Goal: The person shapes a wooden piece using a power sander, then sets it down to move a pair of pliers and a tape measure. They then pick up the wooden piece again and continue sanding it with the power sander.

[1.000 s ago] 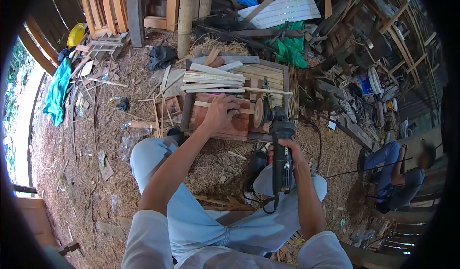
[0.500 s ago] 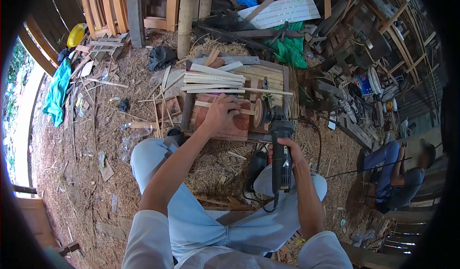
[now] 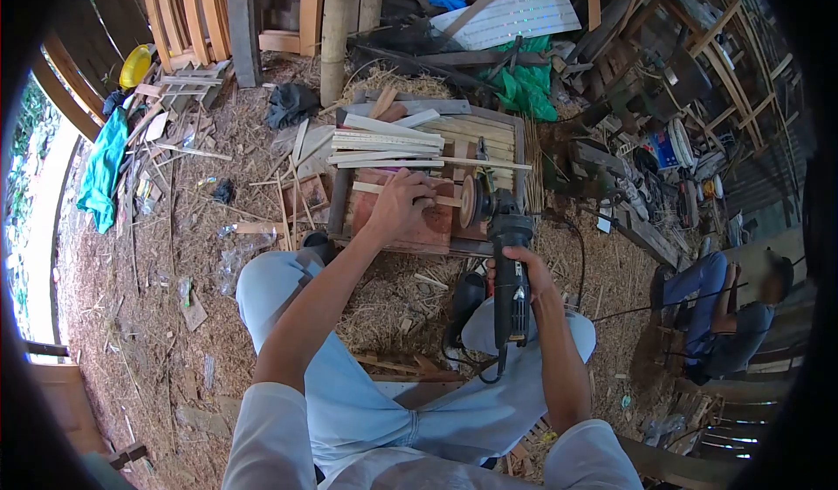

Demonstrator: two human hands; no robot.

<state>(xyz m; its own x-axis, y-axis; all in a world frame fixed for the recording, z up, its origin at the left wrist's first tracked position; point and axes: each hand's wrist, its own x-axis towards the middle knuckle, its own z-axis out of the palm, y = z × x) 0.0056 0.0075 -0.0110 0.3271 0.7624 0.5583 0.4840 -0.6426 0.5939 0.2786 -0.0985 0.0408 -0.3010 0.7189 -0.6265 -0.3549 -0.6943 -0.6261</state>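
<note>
My right hand [image 3: 526, 272] is wrapped round the body of a black angle grinder [image 3: 511, 280], whose round sanding disc [image 3: 470, 202] stands edge-on to me. Under my left hand [image 3: 403, 202] a thin wooden strip [image 3: 367, 188] is pressed by closed fingers onto a reddish board [image 3: 428, 237]. One end of the strip reaches right up to the disc. Behind my left hand lies a stack of pale wooden strips [image 3: 384, 143] on a low slatted wooden bench [image 3: 494, 132].
At the right a person [image 3: 729, 315] sits low. A power cord [image 3: 582, 259] runs beside the grinder. Shavings and offcuts cover the ground [image 3: 175, 342]. A wooden post [image 3: 333, 45] rises behind the bench, near a black plastic bag [image 3: 291, 106]. Green plastic [image 3: 528, 89] lies at the back.
Both hands, the strip and the grinder hold nearly the same places. The whole view has shifted very slightly.
</note>
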